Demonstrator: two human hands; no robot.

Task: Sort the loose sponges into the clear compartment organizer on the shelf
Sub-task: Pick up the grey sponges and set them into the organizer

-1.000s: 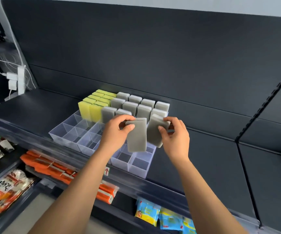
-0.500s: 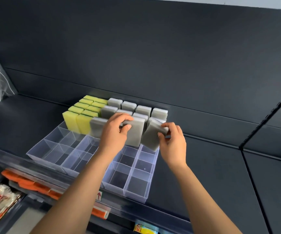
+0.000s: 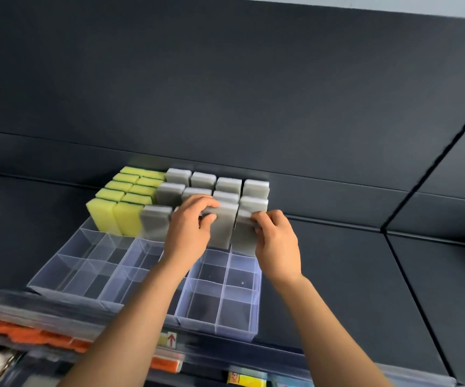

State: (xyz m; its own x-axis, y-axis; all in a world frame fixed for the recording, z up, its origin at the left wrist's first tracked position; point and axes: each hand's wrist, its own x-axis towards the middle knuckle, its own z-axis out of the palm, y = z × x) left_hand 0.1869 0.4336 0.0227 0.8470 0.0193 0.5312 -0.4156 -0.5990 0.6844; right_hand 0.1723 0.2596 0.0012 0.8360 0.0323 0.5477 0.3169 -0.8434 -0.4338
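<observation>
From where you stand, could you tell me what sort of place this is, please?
Probably a shop aisle: dark display shelving with a front label rail, packaged goods on the shelf below, and sponges stocked in a clear organizer.

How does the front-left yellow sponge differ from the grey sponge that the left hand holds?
The front-left yellow sponge stands free, touched by no hand; the grey sponge is gripped near its top by the left hand. The yellow sponge is in the leftmost column of the organizer; the grey sponge is right of the middle. They differ in colour, yellow against grey. Both are upright rectangular blocks.
</observation>
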